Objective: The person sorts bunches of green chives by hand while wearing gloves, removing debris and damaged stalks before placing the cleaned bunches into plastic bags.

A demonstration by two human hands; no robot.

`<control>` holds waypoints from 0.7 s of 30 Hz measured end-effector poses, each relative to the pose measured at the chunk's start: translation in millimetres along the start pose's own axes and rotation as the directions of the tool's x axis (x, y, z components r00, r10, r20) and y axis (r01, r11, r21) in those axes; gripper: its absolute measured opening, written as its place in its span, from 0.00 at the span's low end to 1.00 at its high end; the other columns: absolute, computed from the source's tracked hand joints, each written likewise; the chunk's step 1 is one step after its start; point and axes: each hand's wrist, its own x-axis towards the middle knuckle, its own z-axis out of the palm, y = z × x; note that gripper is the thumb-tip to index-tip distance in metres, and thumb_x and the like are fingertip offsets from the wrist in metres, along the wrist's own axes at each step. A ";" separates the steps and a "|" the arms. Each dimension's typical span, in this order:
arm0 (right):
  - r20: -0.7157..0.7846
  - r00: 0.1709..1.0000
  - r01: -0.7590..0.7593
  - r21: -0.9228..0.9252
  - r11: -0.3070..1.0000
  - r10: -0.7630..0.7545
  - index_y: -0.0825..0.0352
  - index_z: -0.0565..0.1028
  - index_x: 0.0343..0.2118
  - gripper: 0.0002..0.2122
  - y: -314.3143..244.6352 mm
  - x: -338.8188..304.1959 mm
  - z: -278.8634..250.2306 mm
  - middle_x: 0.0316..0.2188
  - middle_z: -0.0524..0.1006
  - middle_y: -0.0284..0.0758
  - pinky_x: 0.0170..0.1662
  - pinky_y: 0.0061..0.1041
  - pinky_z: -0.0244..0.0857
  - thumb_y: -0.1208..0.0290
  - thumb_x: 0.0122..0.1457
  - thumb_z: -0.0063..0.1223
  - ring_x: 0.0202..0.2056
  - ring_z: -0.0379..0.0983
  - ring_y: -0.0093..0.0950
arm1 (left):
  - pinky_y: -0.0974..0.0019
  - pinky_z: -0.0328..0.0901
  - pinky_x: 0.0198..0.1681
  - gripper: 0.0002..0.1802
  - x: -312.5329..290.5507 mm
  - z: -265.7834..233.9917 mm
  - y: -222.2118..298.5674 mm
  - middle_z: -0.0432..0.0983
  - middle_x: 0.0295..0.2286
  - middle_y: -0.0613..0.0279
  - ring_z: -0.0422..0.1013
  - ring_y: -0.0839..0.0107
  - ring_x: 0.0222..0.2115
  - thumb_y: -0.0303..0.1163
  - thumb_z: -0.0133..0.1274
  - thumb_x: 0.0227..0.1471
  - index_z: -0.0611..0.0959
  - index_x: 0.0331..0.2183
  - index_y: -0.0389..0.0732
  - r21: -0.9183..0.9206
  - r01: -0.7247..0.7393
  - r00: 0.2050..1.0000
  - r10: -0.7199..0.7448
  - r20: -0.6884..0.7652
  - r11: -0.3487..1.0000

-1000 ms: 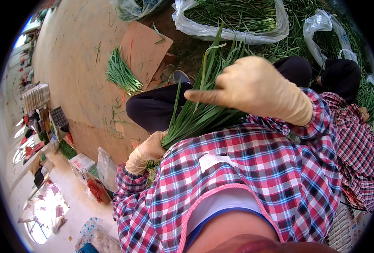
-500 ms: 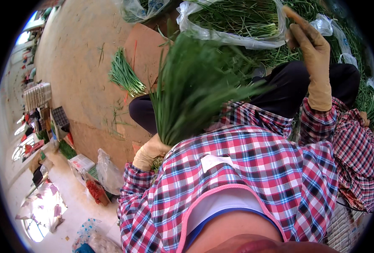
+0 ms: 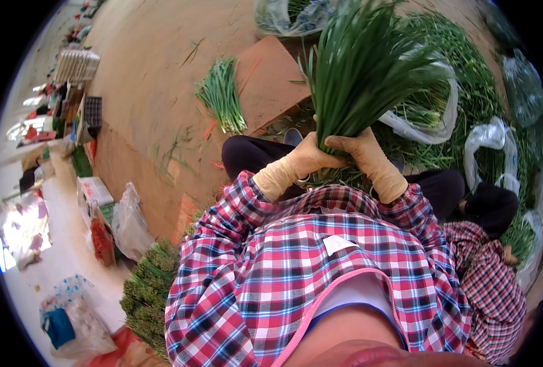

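Observation:
A thick bunch of garlic chives (image 3: 363, 67) stands up in front of me, its long green leaves fanning out toward the top right. My left hand (image 3: 308, 158), in a cream glove, is closed round the lower end of the bunch. From the other side my right hand (image 3: 369, 158), gloved alike, presses on the same end with its fingers and thumb. The cut ends are hidden between the two hands. A smaller bundle of chives (image 3: 221, 98) lies on the floor to the left, white ends toward me.
A brown board (image 3: 274, 79) lies beyond my knees. An opened plastic bag of chives (image 3: 427, 125) sits to the right, with loose chives (image 3: 467, 67) heaped around it. Beside my left arm stand budded stalks (image 3: 152, 287). Another person's checked sleeve (image 3: 494, 287) is close on my right.
My right hand has come down from the upper right to the base of the bunch. My left hand has lifted the bunch forward and to the right. The view has shifted.

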 end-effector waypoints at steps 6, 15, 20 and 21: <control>0.115 0.970 0.241 -0.349 0.906 -0.213 0.69 0.76 0.42 0.25 -14.5 107.4 38.2 0.37 0.78 0.31 0.44 0.26 0.69 0.69 0.39 0.75 0.40 0.73 0.22 | 0.66 0.69 0.43 0.32 31.1 -91.3 33.4 0.79 0.36 0.61 0.72 0.74 0.38 0.32 0.73 0.33 0.79 0.42 0.36 0.416 -0.341 0.888 0.434 -0.153 0.843; 0.144 0.934 -0.297 -0.203 0.933 0.328 0.68 0.76 0.43 0.21 -18.0 121.7 84.7 0.40 0.77 0.33 0.46 0.26 0.68 0.63 0.49 0.68 0.41 0.73 0.23 | 0.64 0.70 0.39 0.32 28.7 -156.7 -24.3 0.79 0.31 0.58 0.75 0.68 0.34 0.44 0.70 0.33 0.80 0.39 0.36 0.088 -0.452 0.720 0.421 -0.551 0.888; 0.393 0.908 0.074 -0.494 0.866 0.147 0.69 0.75 0.45 0.24 -15.0 131.3 78.5 0.41 0.78 0.36 0.47 0.27 0.68 0.60 0.48 0.69 0.42 0.73 0.24 | 0.63 0.71 0.36 0.33 8.0 -140.3 -29.0 0.80 0.29 0.56 0.76 0.65 0.30 0.52 0.67 0.33 0.82 0.37 0.36 0.281 -0.381 0.657 0.472 -0.588 0.881; 0.458 0.883 0.175 -0.528 0.831 0.105 0.69 0.75 0.45 0.25 -12.9 144.7 82.3 0.41 0.78 0.36 0.47 0.27 0.68 0.59 0.48 0.69 0.42 0.73 0.24 | 0.63 0.71 0.36 0.34 8.2 -145.0 -26.8 0.80 0.28 0.56 0.76 0.64 0.30 0.54 0.67 0.33 0.82 0.36 0.36 0.392 -0.351 0.624 0.525 -0.579 0.850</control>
